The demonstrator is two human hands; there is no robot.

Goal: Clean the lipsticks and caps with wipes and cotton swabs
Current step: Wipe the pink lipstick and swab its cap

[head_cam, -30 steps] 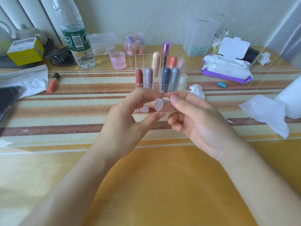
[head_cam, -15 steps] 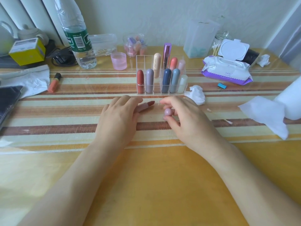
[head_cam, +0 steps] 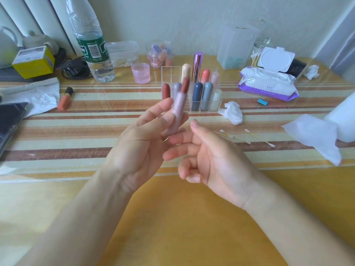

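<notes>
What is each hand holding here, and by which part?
Left hand grips the uncapped pale pink lipstick tube by its lower barrel; right hand holds nothing.

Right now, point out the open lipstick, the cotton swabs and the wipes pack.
open lipstick (head_cam: 179,101), head view, pink tube.
cotton swabs (head_cam: 258,137), head view, one swab's stick.
wipes pack (head_cam: 267,84), head view, white top face.

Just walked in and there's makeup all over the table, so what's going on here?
A person's left hand holds an uncapped pink lipstick upright, its reddish stick showing. The right hand sits close beside its base, fingers loosely bent, holding nothing visible. Other lipsticks stand in a clear organizer behind; cotton swabs and an open pack of wipes lie to the right.
</notes>
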